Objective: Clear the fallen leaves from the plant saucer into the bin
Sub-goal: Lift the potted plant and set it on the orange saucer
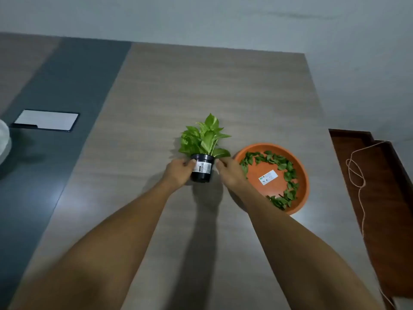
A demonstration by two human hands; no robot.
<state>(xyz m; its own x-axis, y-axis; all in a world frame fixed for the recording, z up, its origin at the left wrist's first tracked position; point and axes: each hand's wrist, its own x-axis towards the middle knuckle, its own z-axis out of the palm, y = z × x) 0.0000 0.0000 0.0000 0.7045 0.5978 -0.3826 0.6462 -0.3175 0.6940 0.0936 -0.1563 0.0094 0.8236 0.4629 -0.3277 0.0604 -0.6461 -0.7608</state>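
A small black plant pot [202, 170] with a white label and green leafy plant [204, 137] stands on the wooden table, left of the orange saucer [254, 173]. My left hand [178, 173] grips the pot's left side and my right hand [230, 173] holds its right side. The saucer holds several fallen green leaves [288, 173] in a ring around a white sticker [268, 177]. My right forearm covers the saucer's near-left part. No bin is clearly in view.
The wood-grain table [201, 90] stretches back to the wall. A dark strip with a white-topped flat panel [45, 120] lies at the left, beside a pale object [4, 142] at the frame edge. A brown wooden surface with a thin cord [357, 175] lies at the right.
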